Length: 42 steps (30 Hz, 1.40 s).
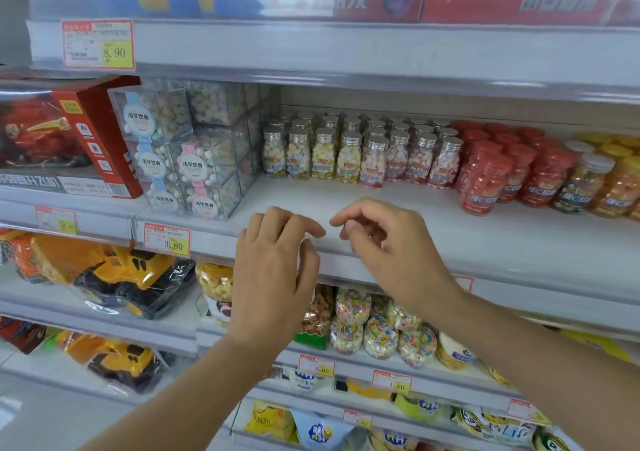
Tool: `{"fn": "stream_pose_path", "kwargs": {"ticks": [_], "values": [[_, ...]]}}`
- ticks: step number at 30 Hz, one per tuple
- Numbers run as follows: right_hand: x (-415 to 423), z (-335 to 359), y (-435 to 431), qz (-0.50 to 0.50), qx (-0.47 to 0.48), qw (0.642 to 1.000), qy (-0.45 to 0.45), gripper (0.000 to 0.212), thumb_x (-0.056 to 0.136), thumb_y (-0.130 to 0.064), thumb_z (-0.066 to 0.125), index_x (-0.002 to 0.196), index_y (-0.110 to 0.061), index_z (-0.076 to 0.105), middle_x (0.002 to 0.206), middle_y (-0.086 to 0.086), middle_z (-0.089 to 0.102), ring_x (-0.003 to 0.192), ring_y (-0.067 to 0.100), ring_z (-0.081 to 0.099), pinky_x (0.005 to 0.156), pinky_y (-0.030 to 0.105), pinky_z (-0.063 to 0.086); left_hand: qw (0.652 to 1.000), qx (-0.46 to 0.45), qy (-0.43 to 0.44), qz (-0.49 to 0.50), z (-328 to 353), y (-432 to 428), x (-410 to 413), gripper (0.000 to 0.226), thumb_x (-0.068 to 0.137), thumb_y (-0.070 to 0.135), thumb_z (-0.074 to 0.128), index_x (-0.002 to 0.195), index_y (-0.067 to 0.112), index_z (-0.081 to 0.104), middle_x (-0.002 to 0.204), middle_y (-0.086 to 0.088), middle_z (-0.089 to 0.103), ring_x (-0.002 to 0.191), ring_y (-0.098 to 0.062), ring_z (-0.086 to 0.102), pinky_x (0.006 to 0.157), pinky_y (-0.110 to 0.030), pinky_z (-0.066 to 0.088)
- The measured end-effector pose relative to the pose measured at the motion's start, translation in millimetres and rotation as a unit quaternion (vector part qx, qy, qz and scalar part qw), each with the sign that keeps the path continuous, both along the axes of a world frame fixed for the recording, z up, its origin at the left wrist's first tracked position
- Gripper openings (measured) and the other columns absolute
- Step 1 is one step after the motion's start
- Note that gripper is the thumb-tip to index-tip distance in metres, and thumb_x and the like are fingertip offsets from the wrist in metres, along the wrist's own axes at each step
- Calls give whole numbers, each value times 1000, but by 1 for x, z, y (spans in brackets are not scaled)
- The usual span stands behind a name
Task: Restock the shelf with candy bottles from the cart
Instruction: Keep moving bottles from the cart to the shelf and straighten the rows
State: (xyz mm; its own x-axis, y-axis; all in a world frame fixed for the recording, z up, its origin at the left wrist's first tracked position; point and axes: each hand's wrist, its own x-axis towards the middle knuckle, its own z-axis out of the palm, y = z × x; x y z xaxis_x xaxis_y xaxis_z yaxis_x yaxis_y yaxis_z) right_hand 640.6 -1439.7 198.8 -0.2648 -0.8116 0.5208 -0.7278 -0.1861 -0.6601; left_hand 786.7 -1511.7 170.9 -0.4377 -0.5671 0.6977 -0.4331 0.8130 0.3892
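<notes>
The shelf point(450, 229) spans the view at mid-height. On it, clear boxes point(194, 160) are stacked at nine o'clock of the bottles point(349, 160), and red jars point(485, 180) stand at their three o'clock. The bottles stand in rows toward the back, upright, long axis vertical, silver caps up and labels facing out. Both forearms rise from six o'clock to the shelf's front lip. The left hand point(273, 267), at seven o'clock of the bottles, shows its back, with fingers loosely bent and grasping nothing. The right hand point(391, 243), at its three o'clock and not touching it, is palm down with fingers slackly curled, also released.
</notes>
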Motion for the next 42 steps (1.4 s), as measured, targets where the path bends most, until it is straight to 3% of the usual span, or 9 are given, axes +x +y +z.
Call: {"fn": "stream_pose_path", "kwargs": {"ticks": [8,15,20,24,28,31,33,37,42], "values": [[28,-125,67,27,92,994,-50,19,92,-16,52,93,-17,71,70,-13,62,58,8,52,54,20,39,991,126,-51,2,-126,49,43,26,87,21,37,95,18,61,93,5,54,86,-21,50,75,-40,41],[32,-286,127,-25,317,947,-52,16,97,-18,55,109,-23,64,79,-8,61,66,8,55,60,25,44,913,301,-275,-19,-279,112,83,28,83,15,59,109,22,64,109,2,62,96,-27,60,78,-35,44],[36,-374,171,-34,486,871,-63,34,96,-22,55,130,-19,53,112,2,64,90,18,62,80,33,51,828,407,-385,11,-350,152,103,59,97,26,47,151,19,23,155,2,28,138,-20,33,110,-30,28],[48,-413,191,2,548,834,-58,40,95,-26,58,133,-21,48,95,-5,59,83,17,58,74,30,48,790,468,-395,27,-378,174,109,74,97,19,46,154,18,-1,158,-2,21,134,-24,38,104,-30,33],[68,-441,206,35,628,775,-65,52,89,-46,64,130,-19,48,104,-7,53,91,12,54,72,27,43,803,487,-342,36,-391,189,112,82,93,10,48,154,20,-6,153,-2,24,111,-28,54,76,-27,39],[84,-457,216,40,659,749,-65,78,84,-44,69,146,-19,31,140,5,43,119,24,52,93,32,46,807,491,-326,38,-397,192,112,83,92,9,49,154,21,-6,150,-3,28,102,-27,56,73,-27,40],[92,-463,220,31,667,744,-27,88,83,-37,71,151,-19,19,148,8,33,119,26,53,90,33,49,810,490,-321,38,-397,192,112,83,93,10,50,154,22,-6,149,-3,29,102,-27,55,74,-28,41],[91,-460,222,17,643,761,-81,75,82,-29,71,144,-20,31,133,2,47,105,17,58,77,26,47,804,480,-346,47,-392,193,113,83,92,12,52,154,18,-1,153,-6,25,123,-26,46,91,-31,42],[69,-424,217,-4,571,776,-269,49,79,-37,77,115,-27,46,102,-10,60,78,7,64,59,22,53,856,336,-388,-58,-382,196,102,93,67,13,78,148,11,32,150,-12,39,136,-33,39,111,-39,31]]}}
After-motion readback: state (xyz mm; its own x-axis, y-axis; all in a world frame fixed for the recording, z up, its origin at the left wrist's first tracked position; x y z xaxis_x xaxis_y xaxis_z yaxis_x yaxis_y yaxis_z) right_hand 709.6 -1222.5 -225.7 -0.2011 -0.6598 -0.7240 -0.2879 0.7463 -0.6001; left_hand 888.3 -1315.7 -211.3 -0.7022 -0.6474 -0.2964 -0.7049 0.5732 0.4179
